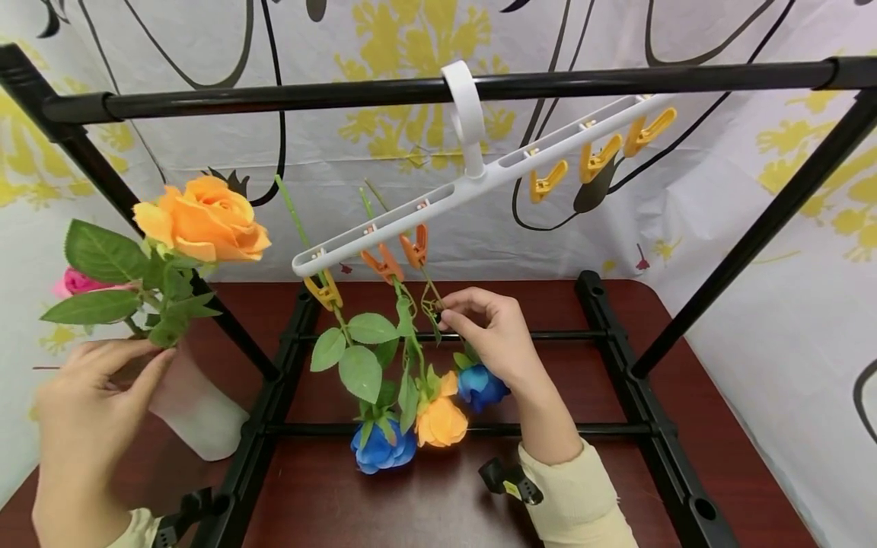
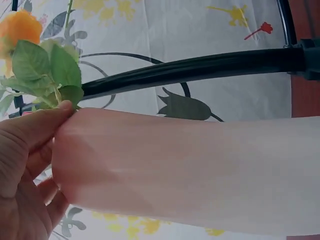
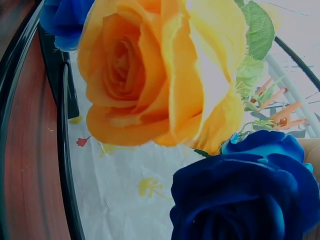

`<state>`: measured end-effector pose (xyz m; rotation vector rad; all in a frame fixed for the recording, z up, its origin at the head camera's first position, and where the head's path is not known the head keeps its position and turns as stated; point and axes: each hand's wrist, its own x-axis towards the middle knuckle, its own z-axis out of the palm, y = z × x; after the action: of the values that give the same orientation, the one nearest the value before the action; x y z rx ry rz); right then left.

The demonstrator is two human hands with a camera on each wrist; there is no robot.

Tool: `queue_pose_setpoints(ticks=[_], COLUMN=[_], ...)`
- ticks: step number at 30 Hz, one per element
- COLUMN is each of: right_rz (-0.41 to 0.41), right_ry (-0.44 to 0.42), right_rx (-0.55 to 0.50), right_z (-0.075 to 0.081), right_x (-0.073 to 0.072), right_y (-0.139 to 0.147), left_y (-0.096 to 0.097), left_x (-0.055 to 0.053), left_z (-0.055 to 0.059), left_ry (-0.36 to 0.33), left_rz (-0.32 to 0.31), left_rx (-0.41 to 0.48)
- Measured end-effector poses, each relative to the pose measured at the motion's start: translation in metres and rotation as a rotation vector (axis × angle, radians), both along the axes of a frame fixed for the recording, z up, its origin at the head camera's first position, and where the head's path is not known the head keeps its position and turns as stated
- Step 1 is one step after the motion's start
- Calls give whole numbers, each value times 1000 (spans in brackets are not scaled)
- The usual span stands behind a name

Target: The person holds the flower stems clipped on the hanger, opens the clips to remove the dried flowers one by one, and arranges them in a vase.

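Observation:
At the left, my left hand [image 1: 99,403] pinches the stem of an orange rose [image 1: 204,221] just above the rim of a white vase [image 1: 199,407]. A pink rose [image 1: 85,281] shows behind its leaves. My right hand [image 1: 495,335] pinches the thin stem of a blue rose [image 1: 482,387], which hangs head down from an orange clip [image 1: 415,246] on a white hanger [image 1: 473,179]. Beside it, a second orange rose [image 1: 441,421] hangs from another orange clip [image 1: 382,263]. A second blue rose [image 1: 382,445] hangs under a yellow clip [image 1: 323,291].
The hanger hooks over the top bar [image 1: 288,97] of a black rack and slants down to the left. Three yellow clips [image 1: 600,158] on its right half hold nothing. The rack stands on a dark red table [image 1: 425,502] before a patterned cloth [image 1: 774,251].

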<state>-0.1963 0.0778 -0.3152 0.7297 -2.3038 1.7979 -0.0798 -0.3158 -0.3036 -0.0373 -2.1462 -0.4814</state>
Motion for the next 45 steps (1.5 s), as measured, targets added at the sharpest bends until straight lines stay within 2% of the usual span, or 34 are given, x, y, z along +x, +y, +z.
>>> queue_pose_setpoints(ticks=[5,11,13,22,27,30,34,36,38,39,42,45], right_rz=[-4,2,5,4,6,16,22,17,11,10,17,29], right_ry=[2,8,7,8,4,-3,-4,2,11,13,13,12], right_rx=[5,4,3,-8,-11,-11,-4,-2,0,-1,-1,-2], right_z=[-2,-1,-1,1,0,-2,-3,-3,-2,-2,-1,-1], right_x=[0,-1,-1,-1,-1,0,-1,-1,-2,-2,-2,-2], right_y=[1,2,2,2,2,1,1,1,2,2,2,2], left_y=[4,12,13,18,22,28,48,60,72,77,89,102], left_x=[1,-2,-3,-5,-6,1,17,24,27,28,23,13], left_z=[2,11,13,15,16,16,21,25,29,31,33,32], left_ry=[20,52,32,-98,-129,-166,-229,-197,-136,-93,30,113], left_rz=[40,29,51,216,237,270,382,405,387,355,196,16], left_rx=[23,-12,-12,-2,-4,25,68,64,62,50,2,2])
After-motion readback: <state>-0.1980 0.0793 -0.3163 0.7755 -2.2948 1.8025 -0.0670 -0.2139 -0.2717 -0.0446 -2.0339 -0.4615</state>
